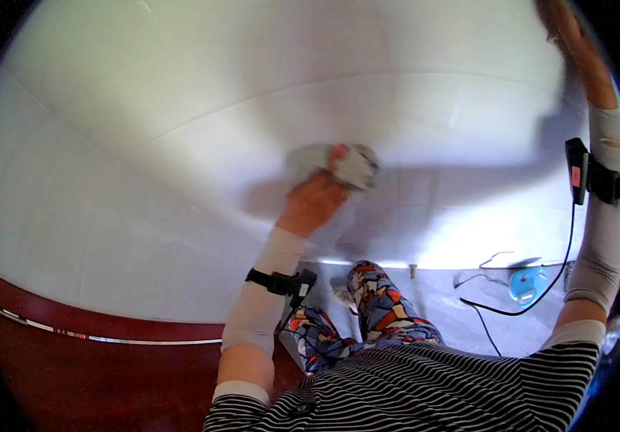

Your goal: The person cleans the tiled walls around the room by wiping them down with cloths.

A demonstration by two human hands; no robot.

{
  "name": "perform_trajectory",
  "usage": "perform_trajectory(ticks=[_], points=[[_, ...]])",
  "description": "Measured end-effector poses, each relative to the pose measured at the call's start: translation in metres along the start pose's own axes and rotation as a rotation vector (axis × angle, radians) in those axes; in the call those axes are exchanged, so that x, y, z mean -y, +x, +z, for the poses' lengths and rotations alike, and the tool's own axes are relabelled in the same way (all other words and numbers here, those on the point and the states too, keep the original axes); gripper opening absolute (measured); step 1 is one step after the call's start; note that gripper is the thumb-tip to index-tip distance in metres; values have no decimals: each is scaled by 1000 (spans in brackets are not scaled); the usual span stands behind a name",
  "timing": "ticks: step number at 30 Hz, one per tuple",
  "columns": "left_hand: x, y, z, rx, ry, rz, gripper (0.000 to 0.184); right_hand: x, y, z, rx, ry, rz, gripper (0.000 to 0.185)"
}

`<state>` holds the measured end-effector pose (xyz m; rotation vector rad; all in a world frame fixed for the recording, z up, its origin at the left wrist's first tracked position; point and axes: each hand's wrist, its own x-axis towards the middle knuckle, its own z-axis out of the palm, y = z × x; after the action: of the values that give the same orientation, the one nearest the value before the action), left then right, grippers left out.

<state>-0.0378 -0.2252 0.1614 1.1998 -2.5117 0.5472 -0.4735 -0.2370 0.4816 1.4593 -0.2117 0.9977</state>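
Note:
In the middle of the head view, my left hand [315,201] is closed on a light grey cloth [355,167], pressed against the pale tiled wall [202,155]. Motion blurs the cloth and the fingers. High at the right edge, my right hand [565,29] reaches up along the wall; its fingers are dark and partly cut off by the frame, so their pose is unclear. Both forearms wear light sleeves with black strapped devices.
A light blue object [528,285] lies on the grey floor [436,284] at the lower right, near black cables. A dark red surface [108,374] with a pale strip fills the lower left. My patterned trouser legs show below the wall.

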Motion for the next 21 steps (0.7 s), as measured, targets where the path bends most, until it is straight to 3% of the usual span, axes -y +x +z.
perform_trajectory(ticks=[2, 3, 4, 6, 7, 9, 15, 18, 21], points=[[22, 10, -50, -448, -22, -77, 54, -2, 0, -1, 1, 3, -3, 44], [42, -1, -49, -450, -45, -307, 59, -3, 0, -1, 1, 3, -6, 44], [62, -7, -51, -618, -48, -382, 59, -4, 0, -1, 2, 6, -13, 44], [90, -21, -55, -815, -449, -765, 70, -5, 3, 0, -5, 5, -32, 44], [101, -28, -53, -816, -446, -775, 70, -4, 4, 1, -13, 9, -37, 44], [118, -42, -47, -1057, -637, -1083, 80, -4, 6, 4, -28, 8, -47, 45], [137, -85, -11, -1177, -1040, -1431, 78, -2, 13, 15, -91, 4, -86, 46], [116, -75, -7, -1284, -1263, -1375, 77, -6, 15, 18, -103, 4, -96, 47], [107, -77, 38, -1244, -1070, -1294, 75, -5, 17, 18, -124, 8, -115, 48]])
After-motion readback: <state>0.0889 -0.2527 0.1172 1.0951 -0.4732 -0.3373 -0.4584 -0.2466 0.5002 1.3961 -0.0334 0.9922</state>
